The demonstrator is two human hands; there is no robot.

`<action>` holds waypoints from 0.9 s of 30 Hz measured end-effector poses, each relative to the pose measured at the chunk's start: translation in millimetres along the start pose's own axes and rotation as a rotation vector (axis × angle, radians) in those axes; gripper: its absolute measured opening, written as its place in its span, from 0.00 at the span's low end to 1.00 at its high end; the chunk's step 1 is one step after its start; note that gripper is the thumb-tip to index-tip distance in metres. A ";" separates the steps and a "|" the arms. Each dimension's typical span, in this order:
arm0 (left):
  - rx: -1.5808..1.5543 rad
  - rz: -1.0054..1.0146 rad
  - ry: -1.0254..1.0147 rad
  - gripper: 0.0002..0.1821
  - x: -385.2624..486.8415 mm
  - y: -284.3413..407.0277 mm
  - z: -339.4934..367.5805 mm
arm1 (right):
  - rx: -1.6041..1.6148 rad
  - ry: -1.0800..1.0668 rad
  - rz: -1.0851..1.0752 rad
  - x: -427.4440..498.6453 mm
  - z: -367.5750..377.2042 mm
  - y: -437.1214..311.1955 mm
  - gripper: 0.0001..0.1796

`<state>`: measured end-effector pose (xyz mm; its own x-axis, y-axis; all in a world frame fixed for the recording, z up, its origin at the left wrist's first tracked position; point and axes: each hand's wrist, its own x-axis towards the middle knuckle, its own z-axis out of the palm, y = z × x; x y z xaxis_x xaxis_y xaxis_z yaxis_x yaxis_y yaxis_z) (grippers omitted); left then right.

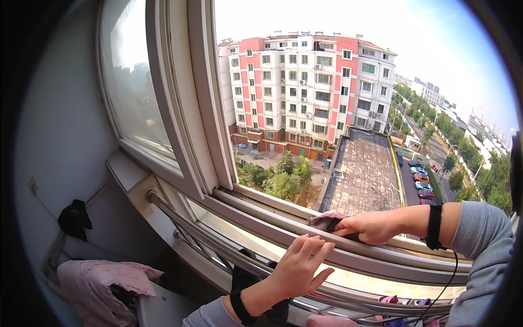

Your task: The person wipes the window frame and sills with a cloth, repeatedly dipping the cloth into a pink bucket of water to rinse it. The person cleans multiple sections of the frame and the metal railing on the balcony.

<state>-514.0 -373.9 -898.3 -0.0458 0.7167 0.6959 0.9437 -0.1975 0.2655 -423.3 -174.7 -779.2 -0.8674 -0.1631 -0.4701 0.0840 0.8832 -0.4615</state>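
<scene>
My right hand (pixel 369 229) grips a damp-looking pink and grey cloth (pixel 323 221), pressed into the sill track of an open sliding window. Part of the cloth is hidden behind my fingers. My left hand (pixel 302 267) holds nothing; its fingertips touch the inner rail of the window frame (pixel 282 236), with the thumb held apart. Left of both hands stand the upright sash frames (pixel 203 102) beside a glass pane (pixel 132 81). Black bands circle both wrists, and a thin black cable (pixel 445 286) hangs by the right one.
Metal rails (pixel 212 243) run along the inside below the sill. A pink cloth (pixel 106 282) drapes over a white panel (pixel 161 302) at lower left. A black item (pixel 75 220) hangs by the wall. Beyond the opening is a long drop to a flat roof (pixel 363 171) and an apartment building (pixel 294 90).
</scene>
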 end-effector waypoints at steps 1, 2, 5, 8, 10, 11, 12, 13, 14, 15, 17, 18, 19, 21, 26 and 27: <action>0.026 0.001 -0.021 0.28 -0.6 -0.3 0.3 | 0.042 -0.035 0.121 -17.1 3.8 3.2 0.28; 0.016 -0.003 -0.015 0.28 0.0 -1.1 1.2 | 0.026 -0.020 0.086 -13.6 2.1 7.2 0.28; -0.004 -0.012 -0.005 0.28 0.1 0.0 2.6 | -0.053 -0.009 0.092 6.2 4.0 8.8 0.29; -0.007 -0.015 0.004 0.28 0.1 2.0 2.7 | -0.146 0.035 -0.021 68.6 1.5 -3.3 0.29; 0.003 -0.016 -0.003 0.28 0.1 3.2 1.9 | -0.153 0.078 -0.183 117.9 -14.3 -19.3 0.28; 0.011 -0.019 -0.012 0.28 0.5 3.7 1.6 | -0.270 0.167 -0.187 153.5 -17.4 -35.2 0.26; 0.017 -0.023 -0.024 0.28 0.4 4.3 0.9 | -0.383 0.125 -0.195 185.0 -26.1 -49.0 0.25; 0.028 -0.017 -0.022 0.28 0.5 4.7 0.1 | -0.511 0.101 -0.178 210.3 -32.5 -59.5 0.23; 0.037 -0.015 -0.020 0.27 0.7 5.1 -0.5 | -0.622 0.093 -0.217 231.8 -38.7 -71.6 0.22; 0.043 -0.019 -0.020 0.27 1.0 5.4 -0.8 | -0.667 0.129 -0.254 236.7 -36.1 -72.1 0.21; 0.054 -0.018 -0.011 0.25 1.1 5.6 -1.6 | -0.540 0.204 -0.170 232.7 -31.5 -70.5 0.20; 0.047 -0.019 -0.020 0.25 1.1 6.3 -2.0 | -0.309 0.256 -0.160 218.7 -25.3 -65.5 0.20; 0.046 -0.015 -0.018 0.25 1.9 5.8 -2.7 | -0.380 0.232 -0.126 203.9 -22.1 -64.8 0.20; 0.044 -0.014 -0.028 0.25 3.1 5.7 -4.6 | -0.284 0.182 -0.176 156.9 -23.1 -48.3 0.23; 0.025 0.004 0.018 0.18 10.0 10.2 -12.0 | -0.132 0.101 -0.045 37.4 2.2 -6.1 0.29; -0.029 -0.009 0.032 0.15 13.3 11.4 -15.3 | -0.135 0.098 -0.003 17.5 9.2 0.8 0.29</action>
<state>-508.9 -376.9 -875.8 -0.0646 0.6970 0.7141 0.9333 -0.2112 0.2905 -433.9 -180.9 -794.8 -0.9117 -0.1276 -0.3904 0.0207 0.9351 -0.3538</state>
